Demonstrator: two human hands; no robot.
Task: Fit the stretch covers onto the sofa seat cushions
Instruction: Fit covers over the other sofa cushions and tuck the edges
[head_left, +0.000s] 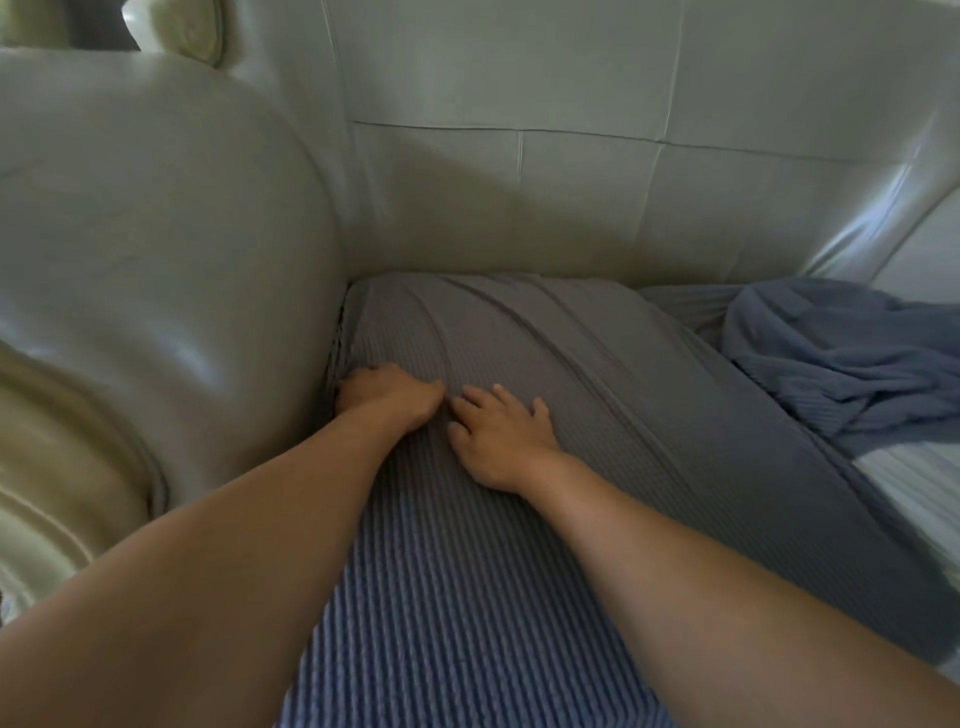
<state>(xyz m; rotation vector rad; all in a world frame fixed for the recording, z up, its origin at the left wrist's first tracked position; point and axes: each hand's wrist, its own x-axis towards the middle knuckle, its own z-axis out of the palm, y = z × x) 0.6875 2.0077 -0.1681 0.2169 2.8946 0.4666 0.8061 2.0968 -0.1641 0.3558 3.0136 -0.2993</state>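
Note:
A seat cushion wrapped in a ribbed grey-blue stretch cover (597, 395) fills the left seat of the pale leather sofa. My left hand (387, 396) sits at the cushion's left edge, fingers curled down into the gap beside the armrest, gripping the cover's edge there. Just to its right, my right hand (498, 434) lies flat on the cover with its fingers spread. Diagonal wrinkles run across the far half of the cover.
The rounded sofa armrest (156, 270) rises on the left and the panelled backrest (571, 182) stands behind. A second, bunched blue cover (841, 364) lies on the neighbouring seat at the right, with pale ribbed fabric (914, 488) below it.

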